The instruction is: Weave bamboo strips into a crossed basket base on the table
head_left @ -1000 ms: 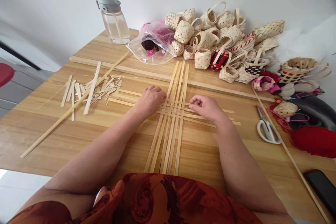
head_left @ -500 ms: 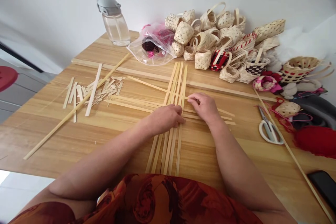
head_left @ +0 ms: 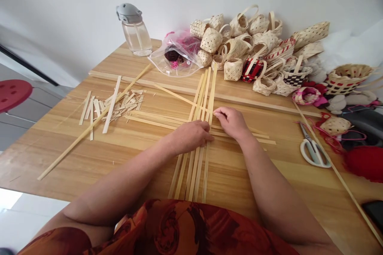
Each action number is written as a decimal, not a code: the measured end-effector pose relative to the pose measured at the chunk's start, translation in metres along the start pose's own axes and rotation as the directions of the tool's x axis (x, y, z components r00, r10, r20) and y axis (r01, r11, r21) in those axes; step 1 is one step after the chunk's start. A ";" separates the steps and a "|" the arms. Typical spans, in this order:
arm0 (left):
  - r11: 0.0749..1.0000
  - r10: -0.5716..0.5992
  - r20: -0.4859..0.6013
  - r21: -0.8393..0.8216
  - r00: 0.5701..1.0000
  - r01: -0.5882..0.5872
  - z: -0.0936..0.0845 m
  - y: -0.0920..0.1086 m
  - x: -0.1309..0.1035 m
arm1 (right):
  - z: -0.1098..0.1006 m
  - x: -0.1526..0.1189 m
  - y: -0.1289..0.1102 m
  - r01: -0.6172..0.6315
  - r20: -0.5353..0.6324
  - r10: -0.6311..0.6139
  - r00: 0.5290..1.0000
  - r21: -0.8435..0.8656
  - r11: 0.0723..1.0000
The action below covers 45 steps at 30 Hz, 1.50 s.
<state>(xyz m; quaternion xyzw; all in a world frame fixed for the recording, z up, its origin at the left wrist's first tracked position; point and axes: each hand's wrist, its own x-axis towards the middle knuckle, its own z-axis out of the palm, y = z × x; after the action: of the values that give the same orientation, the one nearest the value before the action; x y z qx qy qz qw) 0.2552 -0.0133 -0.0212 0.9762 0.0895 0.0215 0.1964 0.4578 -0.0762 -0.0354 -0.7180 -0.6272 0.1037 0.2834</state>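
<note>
My left hand (head_left: pixel 194 135) lies over a lattice of thin pale strips, bamboo-like, with its curled fingers pressing on the crossing. Lengthwise strips (head_left: pixel 191 171) run from near my body towards the back of the table. Crosswise strips (head_left: pixel 152 120) pass under my left hand and come out on its right. Farther back, one crosswise strip (head_left: pixel 176 95) lies slanted among the lengthwise ones. My right hand (head_left: pixel 231 121) is closed in a pinch beside the rightmost lengthwise strip (head_left: pixel 213 87), at the slanted strip's right end. Its fingertips partly hide what they grip.
Small woven baskets (head_left: pixel 233 69) are piled at the back right. Scissors (head_left: pixel 314 153) and a long strip (head_left: pixel 338 171) lie to the right. On the left are offcuts (head_left: pixel 125 105) and a long stick (head_left: pixel 74 141). A bottle (head_left: pixel 136 34) and a plastic bag (head_left: pixel 176 69) stand behind.
The rightmost lengthwise strip's far end now reaches higher and more to the right, apart from its neighbours. The slanted strip tilts more steeply. My view has shifted slightly left.
</note>
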 end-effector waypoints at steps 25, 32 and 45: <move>0.900 -0.424 -0.354 -0.060 0.833 0.432 0.000 -0.058 -0.005 | -0.008 -0.001 -0.003 -0.263 0.025 0.263 0.964 -0.033 0.964; 0.890 -0.446 -0.332 -0.072 0.831 0.449 -0.003 -0.054 -0.005 | -0.009 -0.002 0.003 -0.287 -0.061 0.292 0.954 0.078 0.955; 0.841 -0.523 -0.513 -0.182 0.681 0.509 -0.002 -0.070 -0.005 | -0.014 -0.002 -0.005 -0.236 0.055 0.235 0.970 0.009 0.972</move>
<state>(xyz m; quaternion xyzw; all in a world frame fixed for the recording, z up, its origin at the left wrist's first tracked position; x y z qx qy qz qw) 0.2384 0.0498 -0.0467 0.8611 0.4123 0.2424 0.1727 0.4602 -0.0813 -0.0220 -0.7822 -0.5441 0.1605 0.2577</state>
